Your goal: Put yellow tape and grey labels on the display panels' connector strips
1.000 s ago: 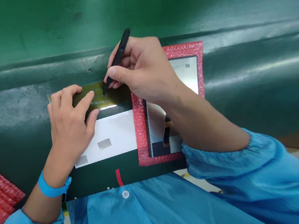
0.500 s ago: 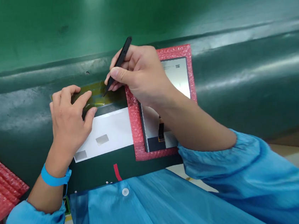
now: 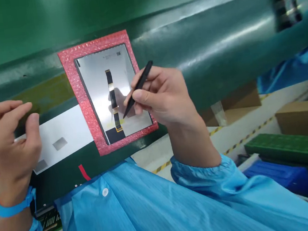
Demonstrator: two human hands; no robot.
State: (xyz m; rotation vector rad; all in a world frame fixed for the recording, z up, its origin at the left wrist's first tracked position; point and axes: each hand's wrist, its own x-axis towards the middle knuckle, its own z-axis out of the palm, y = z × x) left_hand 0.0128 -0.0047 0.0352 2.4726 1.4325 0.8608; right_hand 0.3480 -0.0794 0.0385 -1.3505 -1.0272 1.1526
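My right hand (image 3: pixel 160 94) pinches black tweezers (image 3: pixel 138 89), tip pointing down at the lower end of a dark ribbon cable (image 3: pixel 113 97). Beside that tip shows a small piece of yellow tape (image 3: pixel 119 122); whether the tweezers touch it I cannot tell. The cable lies on the silvery back of a flat display panel (image 3: pixel 93 77), which rests on a pink bubble-wrap sheet (image 3: pixel 68 62). At the left my left hand (image 3: pixel 6 134) hovers with curved fingers apart, holding nothing visible. Near it are a yellowish film strip (image 3: pixel 48 93) and a white sheet (image 3: pixel 71 128).
A green mat (image 3: pixel 169 51) covers the bench. Near its front edge is a red tape strip (image 3: pixel 84 172). At the right are a dark blurred object (image 3: pixel 286 6), cardboard boxes (image 3: pixel 303 118) and a blue bin (image 3: pixel 278 176). Another blue fabric piece (image 3: pixel 292 66) shows at the far right.
My right hand has moved with the tweezers from the yellowish film to the panel's cable. My left hand has lifted off the film. The view has turned to the right.
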